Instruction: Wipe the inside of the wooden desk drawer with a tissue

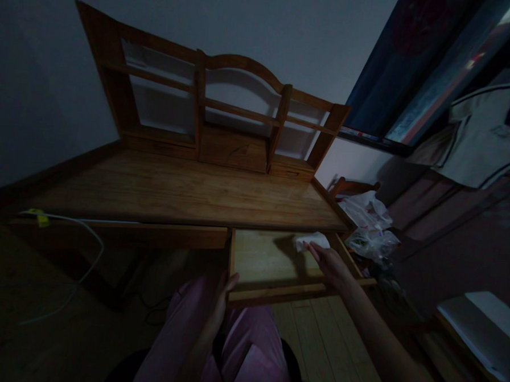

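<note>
I sit before a wooden desk (182,190) with its right drawer (268,260) pulled out. My right hand (330,263) reaches into the drawer, fingers stretched flat against a white cloth or tissue (312,241) at the drawer's back right corner. My left hand (221,303) rests by the drawer's front left corner, thumb on the front edge, fingers curled below and largely hidden. The drawer's pale floor shows nothing else. My pink-clad legs are below.
A wooden hutch (211,114) with open shelves stands at the desk's back. A white cable (85,245) with a yellow tag hangs off the left front. Plastic bags (367,222) lie on a chair at right. A white board (482,334) sits at lower right.
</note>
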